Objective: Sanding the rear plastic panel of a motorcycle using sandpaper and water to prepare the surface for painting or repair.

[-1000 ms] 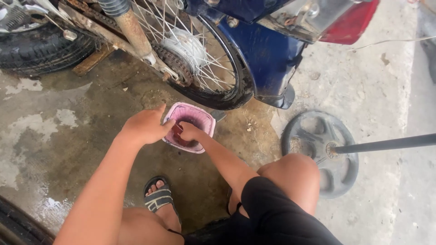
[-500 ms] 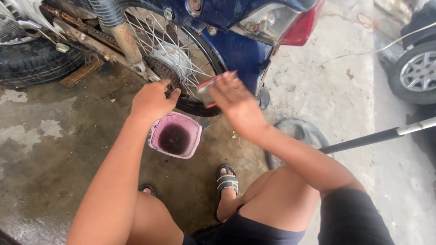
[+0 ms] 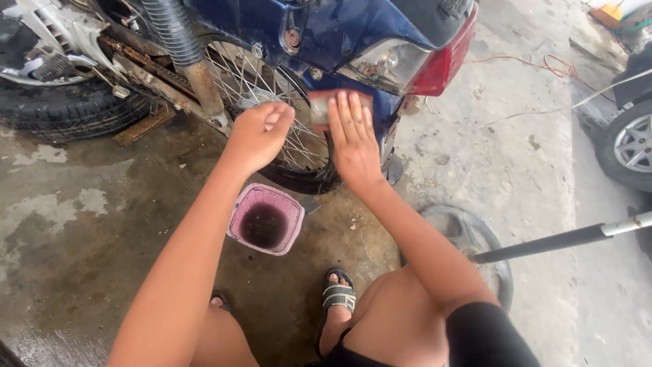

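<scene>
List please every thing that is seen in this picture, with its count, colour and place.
motorbike: 1, blue, top centre, rear toward the camera
rear wheel: 1, black tyre with silver spokes, under the bike
tail light: 1, red, at the bike's rear
sponge: 1, reddish, pressed on the bike under the right hand
tub: 1, pink, on the wet floor, dark liquid inside
tyre: 1, black, top left
round cover: 1, grey, on the floor at right
pole: 1, dark, from right edge
car wheel: 1, silver rim, far right
sandals: 2, dark, bottom centre
left hand: closed, by the spokes
right hand: flat on the sponge
</scene>
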